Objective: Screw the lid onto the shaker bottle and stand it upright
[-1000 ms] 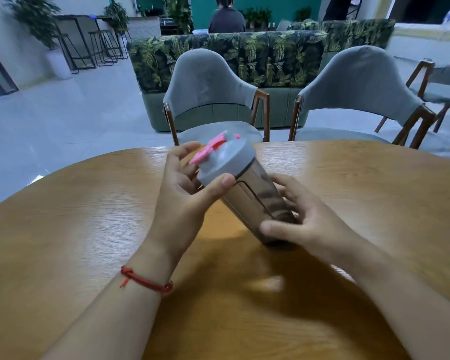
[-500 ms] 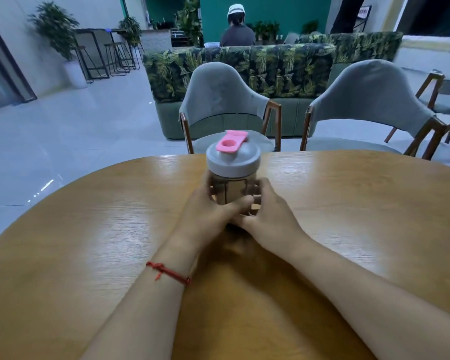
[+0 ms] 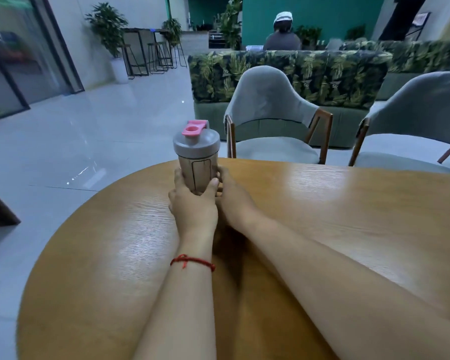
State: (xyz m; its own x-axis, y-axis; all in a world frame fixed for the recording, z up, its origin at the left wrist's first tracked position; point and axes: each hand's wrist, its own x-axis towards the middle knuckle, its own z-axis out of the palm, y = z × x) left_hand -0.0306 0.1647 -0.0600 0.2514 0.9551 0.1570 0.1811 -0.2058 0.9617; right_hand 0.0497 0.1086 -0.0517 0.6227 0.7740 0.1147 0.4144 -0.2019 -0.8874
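Note:
The shaker bottle (image 3: 198, 171) stands upright near the far edge of the round wooden table (image 3: 322, 209). Its body is smoky and see-through. A grey lid (image 3: 196, 144) with a pink flip cap (image 3: 194, 128) sits on top of it. My left hand (image 3: 192, 206) wraps the lower left of the bottle, thumb across the front. My right hand (image 3: 231, 196) holds the lower right side, fingers around the back. The bottle's base is hidden behind my hands.
Two grey upholstered chairs (image 3: 268, 120) (image 3: 421, 120) stand beyond the table's far edge. Behind them is a leaf-patterned sofa (image 3: 296, 71), with a person (image 3: 282, 35) seated further back. Tiled floor (image 3: 76, 141) lies to the left.
The bottle went from tilted in both hands with my left hand at the lid to upright on the table. Both hands now hold its lower body, and the view has swung rightward.

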